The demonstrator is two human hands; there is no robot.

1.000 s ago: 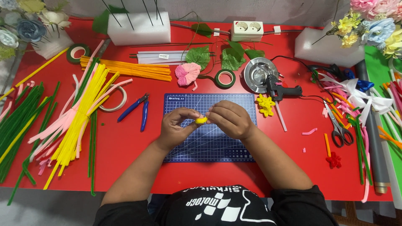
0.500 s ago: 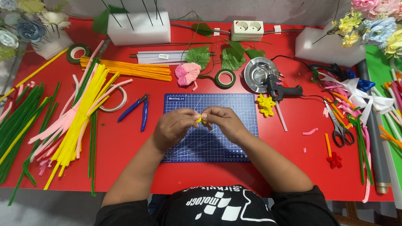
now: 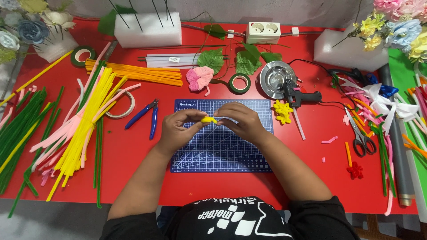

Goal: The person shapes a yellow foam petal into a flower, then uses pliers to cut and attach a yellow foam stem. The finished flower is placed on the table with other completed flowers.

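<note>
1. Left hand (image 3: 178, 131) pinches one end of a small yellow fuzzy piece (image 3: 208, 119) between its thumb and fingers.
2. Right hand (image 3: 242, 122) has its fingers closed on the other end of the same yellow piece, so both hands meet in the middle.
3. Both hands hold the yellow piece up over the top part of a blue cutting mat (image 3: 222, 149), which lies on the red tabletop (image 3: 311, 169).
4. Blue pliers (image 3: 146, 116) lie on the tabletop just left of the mat, near the left hand.
5. A ring of white tape (image 3: 119, 105) lies left of the pliers.
6. A long bunch of yellow fuzzy sticks (image 3: 84, 124) lies further left, with pink sticks (image 3: 62, 133) mixed in and green sticks (image 3: 20, 129) beside them.
7. Orange sticks (image 3: 138, 73) lie above the pliers, near the back of the tabletop.
8. A pink fuzzy flower (image 3: 199, 78) sits just above the mat, and a roll of green tape (image 3: 239, 83) is next to it.
9. A small yellow flower (image 3: 282, 111) lies just right of the mat, close to the right hand.
10. A black glue gun (image 3: 298, 94) lies above the yellow flower, touching a shiny metal dish (image 3: 273, 78).
11. Scissors (image 3: 361, 138) lie well to the right, and a small red flower (image 3: 354, 170) lies below them.
12. White foam blocks (image 3: 147, 29) stand at the back of the tabletop.
</note>
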